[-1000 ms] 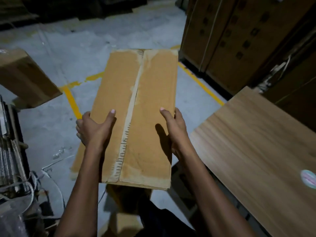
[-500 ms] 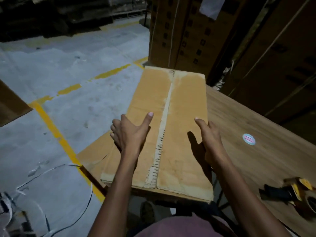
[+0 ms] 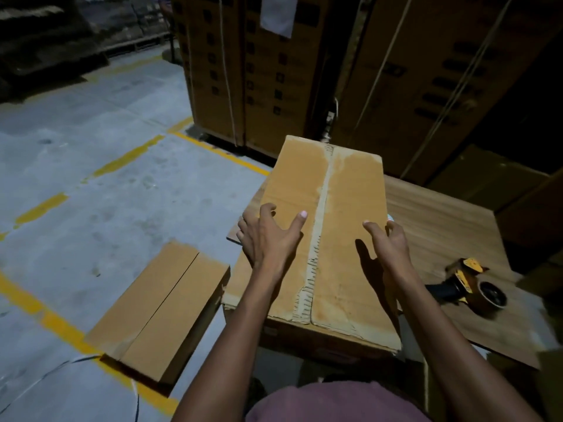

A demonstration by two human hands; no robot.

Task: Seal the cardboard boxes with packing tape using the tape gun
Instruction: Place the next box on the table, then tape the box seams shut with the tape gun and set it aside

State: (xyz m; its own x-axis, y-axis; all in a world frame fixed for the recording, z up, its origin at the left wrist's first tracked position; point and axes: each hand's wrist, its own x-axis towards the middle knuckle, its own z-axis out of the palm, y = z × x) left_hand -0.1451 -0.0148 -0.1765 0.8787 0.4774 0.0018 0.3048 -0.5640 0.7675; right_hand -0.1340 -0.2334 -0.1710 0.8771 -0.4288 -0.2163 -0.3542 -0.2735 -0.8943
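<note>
Cardboard box lies on the wooden counter, its long axis running away from the person. Its top flaps are closed and meet along a centre seam. A strip of torn, pale tape residue runs along that seam from the far edge to the near edge. The contents cannot be seen. The near left corner of the box overhangs the counter edge.

Left hand rests on the left flap. The thumb points across the flap toward the seam; the fingers are spread and curl over the left edge of the box. Right hand rests on the right flap in mirror position. Its thumb lies on the flap; its fingers curl over the right edge. Both hands grip the box by its sides.

Tape gun lies on the counter to the right of the box, near the right forearm and apart from both hands. It is yellow and black, and its roll faces the near counter edge.

A second box sits on the concrete floor to the left of the counter. Its flaps are closed with a bare seam and no tape. Yellow lines mark the floor. Tall stacked cartons stand behind the counter.
</note>
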